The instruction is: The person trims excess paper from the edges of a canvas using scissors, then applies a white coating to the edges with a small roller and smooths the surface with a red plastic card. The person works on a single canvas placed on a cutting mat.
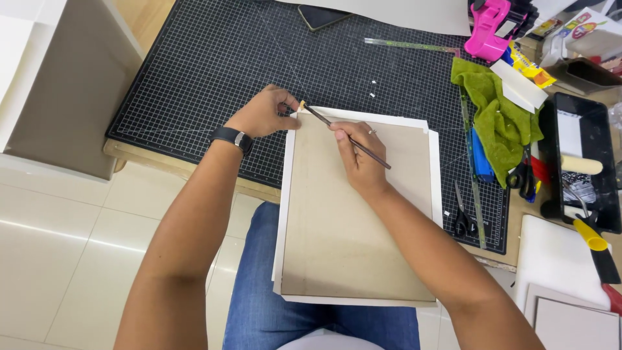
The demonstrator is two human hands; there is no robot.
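A grey-brown board (343, 220) lies on a larger white sheet (283, 214), both overhanging the table edge toward my lap. My right hand (357, 159) rests on the board and grips a thin dark pencil (372, 155) whose tip points at the board's far left corner. My left hand (264, 111), with a black wristwatch, pinches that corner, where a small tan tab (302, 104) sticks up.
A black gridded cutting mat (214, 78) covers the table. At the right lie a green cloth (499, 116), scissors (462, 217), a metal ruler (476, 194), a black tray (586, 162) with a roller, a pink tape dispenser (492, 26). White boards stand left.
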